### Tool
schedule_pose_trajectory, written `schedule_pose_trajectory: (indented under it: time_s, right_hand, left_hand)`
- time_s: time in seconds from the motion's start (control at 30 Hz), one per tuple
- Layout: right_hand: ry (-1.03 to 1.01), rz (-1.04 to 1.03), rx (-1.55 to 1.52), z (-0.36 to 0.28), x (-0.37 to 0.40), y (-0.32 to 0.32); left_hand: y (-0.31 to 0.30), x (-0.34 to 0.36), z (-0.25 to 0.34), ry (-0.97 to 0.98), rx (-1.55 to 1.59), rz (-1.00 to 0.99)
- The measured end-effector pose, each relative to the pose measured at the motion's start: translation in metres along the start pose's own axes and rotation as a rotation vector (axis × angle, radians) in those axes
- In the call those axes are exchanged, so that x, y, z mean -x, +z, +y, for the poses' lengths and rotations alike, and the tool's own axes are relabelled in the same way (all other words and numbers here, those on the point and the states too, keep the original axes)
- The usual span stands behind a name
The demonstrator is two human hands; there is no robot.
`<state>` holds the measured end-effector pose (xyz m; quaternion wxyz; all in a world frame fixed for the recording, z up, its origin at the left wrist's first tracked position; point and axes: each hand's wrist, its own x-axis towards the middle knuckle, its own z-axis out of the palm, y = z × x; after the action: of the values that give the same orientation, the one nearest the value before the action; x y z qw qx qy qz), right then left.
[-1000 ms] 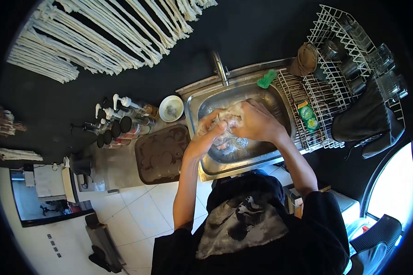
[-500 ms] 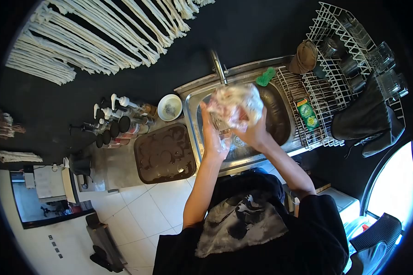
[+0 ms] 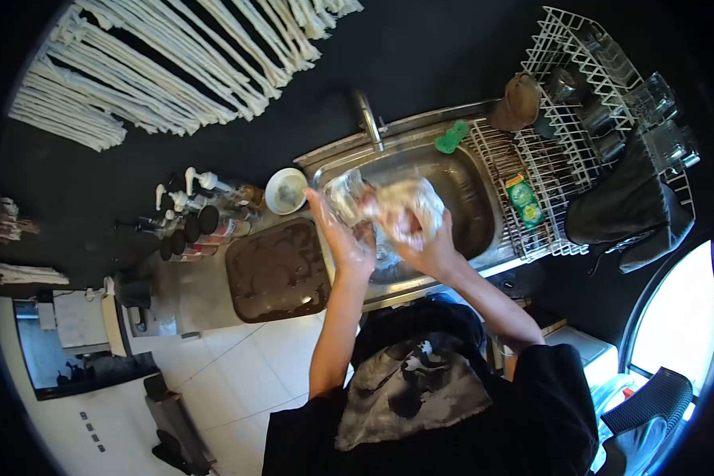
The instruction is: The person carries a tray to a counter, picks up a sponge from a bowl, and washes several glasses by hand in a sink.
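Note:
My right hand (image 3: 430,247) is closed around a soapy, wet cloth (image 3: 408,202), white with pinkish patches, above the sink (image 3: 472,206). To the left, my left hand (image 3: 345,247) holds a clear glass (image 3: 345,194), its fingers along the glass's outer side and the thumb near the cloth. Suds coat the left hand. The cloth touches or nearly touches the glass; its edge hides part of the contact. Another clear glass-like item (image 3: 386,255) shows in the sink beneath the hands. The faucet (image 3: 368,123) stands behind them.
A green scrubber (image 3: 452,136) lies on the sink's back rim. Right of it, a wire rack (image 3: 543,170) bears glasses, a brown cloth and a green-yellow packet (image 3: 523,201). To the left are a wet brown tray (image 3: 278,270), a white bowl (image 3: 286,191) and pump bottles (image 3: 206,181).
The cloth has moved down slightly, and the glass now shows to its left. My left hand has shifted left, away from my right. The view has shifted slightly.

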<state>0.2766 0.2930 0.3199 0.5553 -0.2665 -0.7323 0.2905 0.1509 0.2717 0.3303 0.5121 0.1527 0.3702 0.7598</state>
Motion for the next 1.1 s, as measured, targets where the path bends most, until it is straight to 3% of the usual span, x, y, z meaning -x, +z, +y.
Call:
schedule_pose_trajectory:
  time_s: [0.03, 0.13, 0.17, 0.27, 0.3, 0.33, 0.4, 0.47, 0.57, 0.6, 0.63, 0.73, 0.77, 0.8, 0.83, 0.87, 0.93, 1.0, 1.07, 1.1]
  right_hand:
    - [0.210, 0.062, -0.062, -0.002, -0.004, 0.002]
    - [0.024, 0.150, 0.056, -0.011, -0.012, 0.007]
    - [0.012, 0.081, 0.042, -0.020, -0.010, 0.003]
    - [0.016, 0.122, 0.011, -0.025, -0.004, 0.005]
    - [0.017, 0.180, 0.013, -0.020, -0.006, 0.008]
    - [0.198, 0.247, -0.021, -0.021, -0.008, 0.014]
    - [0.320, 0.270, -0.075, -0.015, -0.012, 0.017]
    - [0.225, 0.265, -0.006, -0.027, -0.011, 0.019]
    - [0.123, 0.246, 0.015, -0.029, 0.001, 0.023]
    - [0.116, 0.240, -0.032, -0.028, 0.005, 0.025]
    - [0.256, 0.187, -0.131, -0.029, 0.009, 0.023]
    - [0.364, 0.233, -0.196, -0.024, -0.002, 0.022]
    - [0.485, 0.276, -0.340, -0.022, 0.001, 0.031]
    - [0.479, 0.275, -0.340, -0.023, 0.004, 0.036]
    - [0.449, 0.295, -0.453, -0.024, 0.005, 0.040]
    - [0.422, 0.312, -0.567, -0.026, 0.005, 0.042]
    - [0.426, 0.308, -0.522, -0.026, 0.006, 0.045]
    - [0.440, 0.276, -0.452, -0.021, 0.005, 0.045]
    - [0.424, 0.288, -0.439, -0.019, 0.005, 0.042]
    - [0.391, 0.283, -0.435, -0.016, 0.003, 0.039]
  left_hand:
    - [0.009, 0.003, -0.003, -0.017, 0.007, 0.048]
    - [0.032, 0.008, 0.000, 0.005, 0.021, 0.190]
    - [0.010, 0.001, -0.003, 0.003, 0.022, -0.094]
    - [0.008, 0.006, 0.004, -0.026, -0.051, -0.145]
    - [0.012, 0.011, 0.002, -0.028, -0.103, -0.041]
    - [0.020, 0.018, -0.001, -0.033, -0.109, -0.036]
    - [0.035, 0.025, -0.006, 0.038, 0.031, 0.133]
    - [0.023, 0.019, -0.011, 0.063, 0.085, 0.121]
    - [0.011, 0.016, -0.004, 0.031, 0.089, -0.162]
    - [0.008, 0.015, -0.006, 0.033, 0.089, -0.159]
    - [0.008, 0.015, -0.009, 0.047, 0.142, -0.112]
    - [0.019, 0.019, -0.014, 0.087, 0.197, -0.051]
    - [0.028, 0.022, -0.014, 0.152, 0.122, -0.029]
    - [0.034, 0.022, -0.013, 0.218, 0.046, -0.010]
    - [0.013, 0.010, -0.025, 0.150, 0.120, -0.140]
    - [0.014, 0.010, -0.023, 0.156, 0.122, -0.142]
    - [0.017, 0.013, -0.021, 0.276, -0.121, -0.102]
    - [0.016, 0.021, -0.025, 0.276, -0.136, -0.024]
    - [0.013, 0.028, -0.026, 0.214, -0.172, -0.037]
    - [0.005, 0.025, -0.025, 0.218, -0.125, -0.136]
